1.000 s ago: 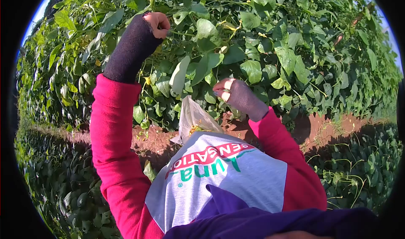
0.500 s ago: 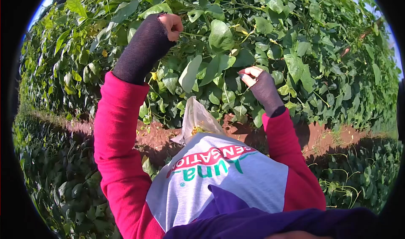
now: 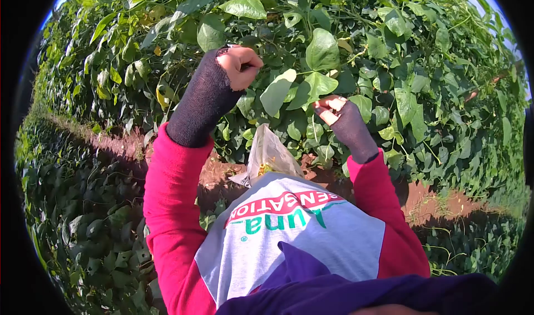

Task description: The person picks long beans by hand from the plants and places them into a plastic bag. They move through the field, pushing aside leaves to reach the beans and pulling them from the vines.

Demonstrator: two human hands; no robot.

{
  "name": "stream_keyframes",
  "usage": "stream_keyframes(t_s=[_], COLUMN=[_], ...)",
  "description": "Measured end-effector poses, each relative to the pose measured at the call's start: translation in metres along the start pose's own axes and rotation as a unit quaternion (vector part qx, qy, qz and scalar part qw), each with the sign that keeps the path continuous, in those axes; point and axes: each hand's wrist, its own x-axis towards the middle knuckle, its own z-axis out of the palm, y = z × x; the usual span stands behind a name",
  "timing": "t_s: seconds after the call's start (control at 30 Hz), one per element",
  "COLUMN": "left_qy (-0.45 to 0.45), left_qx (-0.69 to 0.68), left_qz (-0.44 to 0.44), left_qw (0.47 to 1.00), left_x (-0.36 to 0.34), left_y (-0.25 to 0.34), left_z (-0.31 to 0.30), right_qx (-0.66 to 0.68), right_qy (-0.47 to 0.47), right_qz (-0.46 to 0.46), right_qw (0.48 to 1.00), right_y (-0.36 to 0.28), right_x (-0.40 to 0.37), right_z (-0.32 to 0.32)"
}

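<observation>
My left hand [image 3: 240, 67], in a dark fingerless sleeve, is raised in front of the leafy vines with its fingers curled closed. Whatever it may hold is hidden inside the fingers. Lower and to the right, my right hand [image 3: 331, 109] has thumb and fingers pinched together close to a broad green leaf [image 3: 320, 86]. I cannot make out anything between those fingertips. A pale leaf [image 3: 277, 92] hangs between the two hands. Below them, at my waist, a translucent plastic bag [image 3: 266, 148] has small yellow pieces [image 3: 267, 168] in it.
A dense wall of climbing green plants [image 3: 411, 87] fills the view ahead. Reddish bare soil [image 3: 439, 201] runs along its foot. Low leafy plants [image 3: 100, 220] grow on the left, and more [image 3: 473, 248] on the right.
My left hand has come down and nearer to my body, still closed. My right hand stays pinched in almost the same place. The leaves appear shifted to the right as the view turned slightly.
</observation>
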Motion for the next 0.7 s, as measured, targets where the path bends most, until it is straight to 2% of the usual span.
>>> stream_keyframes(t_s=[0.07,0.1,0.13,0.2,0.27,0.3,0.33,0.4,0.43,0.5,0.53,0.6,0.63,0.67,0.7], left_qy=[-0.062,-0.082,-0.101,-0.169,-0.268,-0.295,-0.253,-0.209,-0.204,-0.216,-0.213,-0.298,-0.266,-0.266,-0.187], left_qx=[-0.071,-0.103,-0.136,-0.114,-0.141,-0.127,-0.161,-0.181,-0.183,-0.189,-0.190,-0.179,-0.188,-0.191,-0.296], left_qz=[-0.028,-0.017,-0.006,0.006,-0.107,-0.080,0.002,0.085,0.072,-0.044,-0.053,-0.174,-0.138,-0.143,-0.179], left_qw=[0.995,0.991,0.986,0.979,0.947,0.944,0.954,0.957,0.959,0.957,0.957,0.921,0.935,0.934,0.919], left_x=[-0.026,-0.042,-0.058,-0.087,-0.117,-0.131,-0.147,-0.165,-0.169,-0.173,-0.169,-0.164,-0.174,-0.184,-0.195], left_y=[-0.004,-0.013,-0.027,-0.056,-0.079,-0.095,-0.105,-0.119,-0.120,-0.117,-0.108,-0.092,-0.098,-0.102,-0.106], left_z=[0.015,0.033,0.054,0.093,0.131,0.147,0.161,0.178,0.178,0.169,0.153,0.121,0.120,0.118,0.115], right_qx=[0.051,0.009,0.010,0.039,0.058,0.066,0.074,0.111,0.095,0.096,0.097,0.090,0.062,0.064,0.070], right_qy=[-0.029,-0.024,-0.030,-0.070,-0.090,-0.104,-0.119,-0.115,-0.131,-0.157,-0.166,-0.185,-0.181,-0.186,-0.212], right_qz=[0.025,-0.027,-0.030,-0.003,-0.009,0.026,0.062,0.054,0.054,0.064,0.063,0.002,-0.053,-0.051,-0.038], right_qw=[0.998,0.999,0.999,0.997,0.994,0.992,0.988,0.986,0.985,0.981,0.979,0.979,0.980,0.979,0.974], right_y=[-0.013,-0.011,-0.015,-0.023,-0.022,-0.029,-0.032,-0.031,-0.032,-0.038,-0.039,-0.041,-0.039,-0.041,-0.043], right_x=[0.000,0.000,0.001,0.002,0.002,0.001,-0.001,-0.002,-0.002,-0.001,-0.001,-0.001,-0.002,-0.004,-0.005], right_z=[0.004,0.007,0.010,0.017,0.028,0.032,0.038,0.054,0.057,0.067,0.074,0.086,0.093,0.098,0.103])
